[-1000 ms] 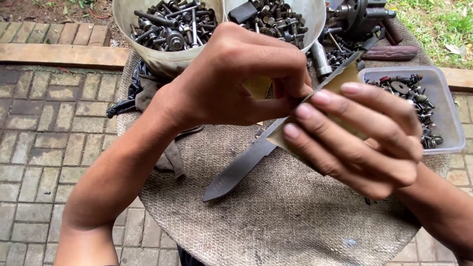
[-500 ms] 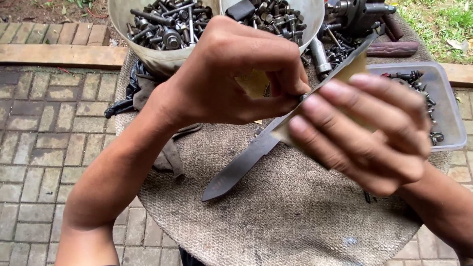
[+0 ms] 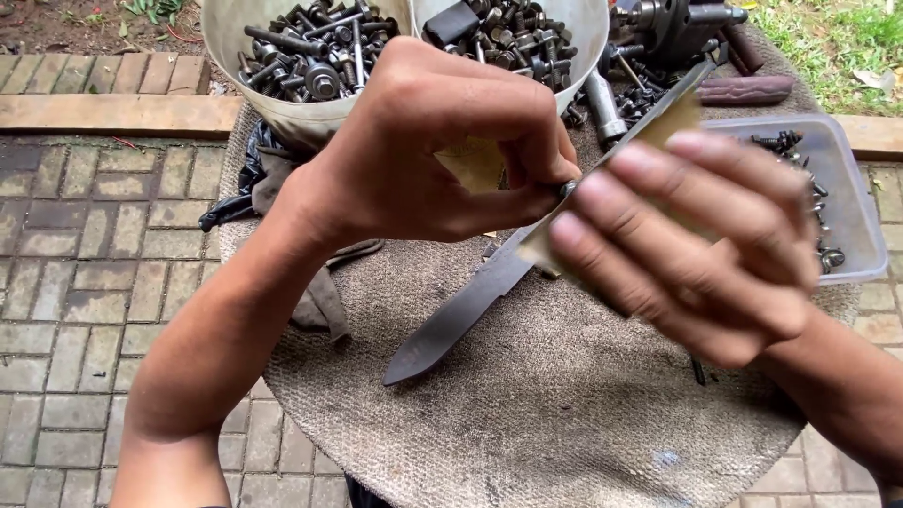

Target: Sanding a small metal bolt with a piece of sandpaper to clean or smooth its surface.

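Above the burlap-covered round worktop (image 3: pixel 564 414), a dark grey steel knife blade (image 3: pixel 461 315) slants tip-down between both hands. Left hand (image 3: pixel 442 150) fingers pinch its upper part, while right hand (image 3: pixel 696 245) fingers press together, wrapping tan sandpaper (image 3: pixel 663 118) around it.

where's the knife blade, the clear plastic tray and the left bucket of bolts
knife blade (image 3: pixel 451 320), head view, on the bare dark flat toward the tip
clear plastic tray (image 3: pixel 851 202), head view, on its right wall
left bucket of bolts (image 3: pixel 230 42), head view, on its pale left wall
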